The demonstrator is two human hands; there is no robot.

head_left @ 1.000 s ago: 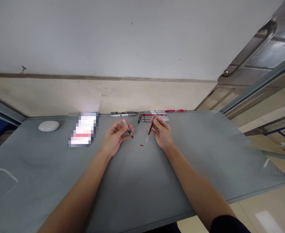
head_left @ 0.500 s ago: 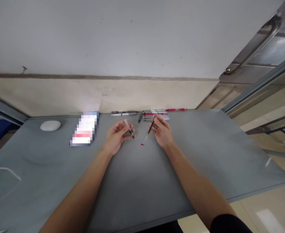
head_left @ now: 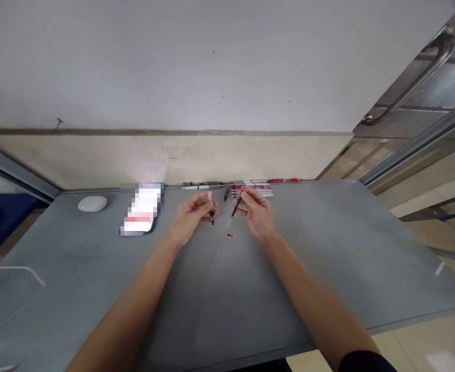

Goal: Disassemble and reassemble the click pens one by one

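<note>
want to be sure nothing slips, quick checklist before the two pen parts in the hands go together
1. Left hand grips the clear pen barrel: ok, held in the fingers with its dark end pointing down.
2. Right hand grips the thin refill: ok, pinched near its upper end, pale tip angled down toward the barrel.
3. The two parts are apart, not yet touching: ok, a gap shows between them.
4. Small red piece is accounted for: ok, lying on the grey table below the hands.
5. Barrel opening faces the refill tip: cannot tell, too small.
6. Row of pens by the wall is out of the way: ok, behind the hands.
</note>
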